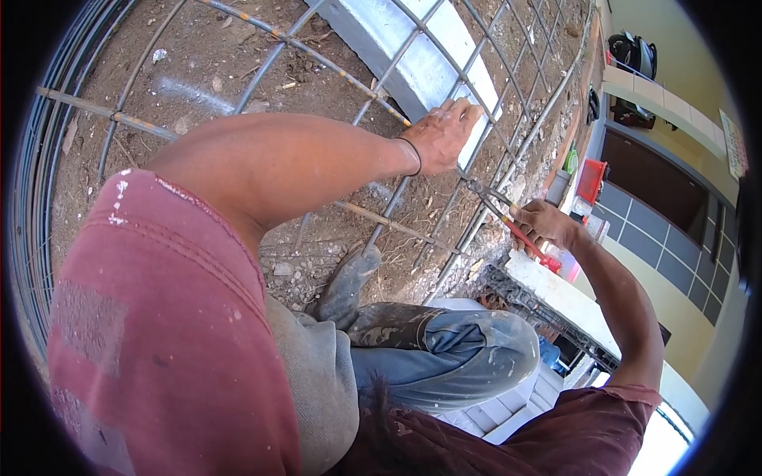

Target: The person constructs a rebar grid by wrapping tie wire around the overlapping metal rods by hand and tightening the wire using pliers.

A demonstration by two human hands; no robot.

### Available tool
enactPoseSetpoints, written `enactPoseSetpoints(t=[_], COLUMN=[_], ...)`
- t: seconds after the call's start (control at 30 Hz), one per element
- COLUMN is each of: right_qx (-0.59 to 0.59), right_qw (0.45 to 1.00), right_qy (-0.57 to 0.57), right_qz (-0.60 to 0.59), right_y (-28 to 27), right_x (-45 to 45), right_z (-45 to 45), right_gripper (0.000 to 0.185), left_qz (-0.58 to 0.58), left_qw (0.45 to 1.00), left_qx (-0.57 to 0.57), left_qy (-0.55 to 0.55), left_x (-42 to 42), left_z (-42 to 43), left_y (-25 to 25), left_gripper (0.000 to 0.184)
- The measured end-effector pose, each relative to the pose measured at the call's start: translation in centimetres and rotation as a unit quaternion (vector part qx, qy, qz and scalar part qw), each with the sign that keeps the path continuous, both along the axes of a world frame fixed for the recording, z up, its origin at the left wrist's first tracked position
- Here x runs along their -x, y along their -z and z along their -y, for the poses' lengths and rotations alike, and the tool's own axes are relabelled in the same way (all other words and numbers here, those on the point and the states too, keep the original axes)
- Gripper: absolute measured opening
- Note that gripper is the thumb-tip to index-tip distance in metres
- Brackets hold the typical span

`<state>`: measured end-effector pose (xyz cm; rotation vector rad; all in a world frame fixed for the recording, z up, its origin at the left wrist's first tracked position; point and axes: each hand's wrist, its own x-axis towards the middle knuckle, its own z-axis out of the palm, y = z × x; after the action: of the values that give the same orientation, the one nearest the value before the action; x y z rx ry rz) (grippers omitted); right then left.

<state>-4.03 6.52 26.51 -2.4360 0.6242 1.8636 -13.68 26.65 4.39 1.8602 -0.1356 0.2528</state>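
Note:
My left hand (444, 135) is closed on the steel mesh (389, 79), its fingers bent over a bar beside the end of a white slab (405, 55). The slab lies beneath the mesh. Red-handled pincers (516, 226) are in my right hand (544, 226), which is wrapped round the handles. Their metal jaws touch or nearly touch a bar crossing just below and right of my left hand. Whether a wire sits between the jaws is too small to tell.
Bare soil (182, 63) with stones lies under the mesh. Bundled rods (40, 182) curve along the left edge. My bent knee (492, 345) and muddy boot (349, 285) are below. At right are a red container (590, 181), a concrete ledge (556, 293) and a tiled wall (643, 226).

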Motion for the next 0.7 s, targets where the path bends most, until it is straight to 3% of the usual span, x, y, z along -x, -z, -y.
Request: enactPoseSetpoints(t=[0.07, 0.1, 0.13, 0.17, 0.23, 0.3, 0.33, 0.37, 0.43, 0.47, 0.5, 0.57, 0.6, 0.63, 0.7], right_qx=[-0.017, -0.016, -0.013, -0.01, 0.06, -0.101, -0.099, -0.097, 0.052, 0.04, 0.039, 0.071, 0.053, 0.007, -0.03], right_qw=[0.964, 0.966, 0.87, 0.714, 0.686, 0.356, 0.347, 0.346, 0.454, 0.572, 0.573, 0.834, 0.957, 1.0, 0.991], right_qy=[-0.258, -0.255, -0.493, -0.698, -0.723, -0.909, -0.915, -0.916, -0.889, -0.818, -0.818, -0.547, -0.284, 0.013, 0.133], right_qz=[-0.053, -0.052, 0.004, 0.06, 0.056, 0.19, 0.177, 0.18, 0.023, 0.04, 0.04, -0.011, -0.009, -0.011, 0.004], right_y=[-0.7, -0.6, -0.3, -0.1, -1.3, -2.1, -1.9, -1.6, -0.8, -0.2, 0.1, 0.2, -0.2, -0.2, 0.4], right_x=[0.8, 0.7, 0.5, 1.4, 2.4, 1.3, 0.7, 0.3, 0.0, -0.5, -0.7, -0.7, 0.0, 0.3, 1.8], right_z=[-2.0, -1.4, -0.7, -2.4, -4.4, -4.2, -3.5, -3.0, -1.9, -1.6, -1.1, -0.9, -0.8, 0.7, 3.3], right_gripper=[0.049, 0.049, 0.05, 0.052, 0.042, 0.026, 0.023, 0.023, 0.025, 0.029, 0.029, 0.039, 0.047, 0.046, 0.046], left_qz=[-0.004, -0.008, -0.008, -0.01, -0.013, 0.064, 0.066, 0.097, 0.125, 0.111, 0.097, 0.069, 0.047, 0.024, 0.036], left_qw=[1.0, 1.0, 1.0, 1.0, 0.999, 0.996, 0.996, 0.985, 0.968, 0.965, 0.96, 0.965, 0.989, 0.998, 0.997], left_qx=[0.003, 0.004, 0.004, 0.004, 0.005, -0.038, -0.037, -0.076, -0.114, -0.161, -0.208, -0.189, -0.083, 0.026, 0.069], left_qy=[-0.008, -0.02, -0.018, -0.026, -0.031, 0.053, 0.053, 0.119, 0.186, 0.172, 0.158, 0.166, 0.112, 0.056, -0.008], left_x=[-0.2, -0.2, -0.3, -0.3, -0.1, 0.1, 0.6, 1.3, 2.9, 4.0, 4.8, 4.5, 3.9, 3.3, 1.6], left_z=[0.3, 0.4, 0.4, 0.4, 0.5, 0.2, 0.1, -0.1, 0.6, 1.3, 1.7, 2.0, 1.6, 1.1, 0.1], left_y=[0.0, 0.0, 0.0, 0.0, 0.2, 0.8, 0.9, 1.0, 0.7, 0.3, 0.1, -1.9, -3.2, -4.4, -4.6], left_gripper=[0.057, 0.057, 0.057, 0.054, 0.052, 0.044, 0.044, 0.041, 0.039, 0.039, 0.04, 0.043, 0.044, 0.046, 0.048])
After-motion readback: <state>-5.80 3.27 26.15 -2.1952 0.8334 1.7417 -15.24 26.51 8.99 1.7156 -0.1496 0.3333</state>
